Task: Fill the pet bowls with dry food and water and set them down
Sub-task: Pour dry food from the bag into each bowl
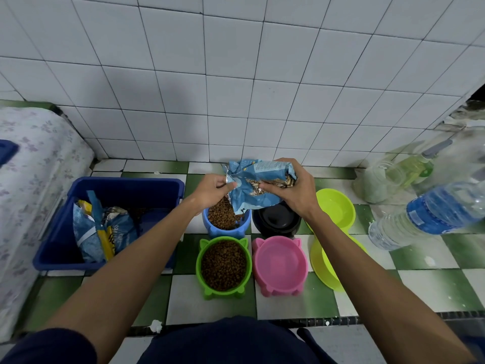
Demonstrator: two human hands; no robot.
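Head view: both hands are holding a crinkled blue food pouch (258,183) tipped over the blue bowl (226,222). The left hand (212,191) is pinching the pouch's open lip; the right hand (290,191) has its fingers curled round the pouch body. The pouch looks light, soft and floppy, so gripping the body while guiding the mouth seems sound.

Kibble is heaping in the blue bowl. The green bowl (223,266) is sitting full of kibble. The pink bowl (279,266), black bowl (276,222) and yellow-green double dish (333,227) are showing no food. More bags are lying in the blue bin (110,222). A water bottle (430,216) is lying at the right.
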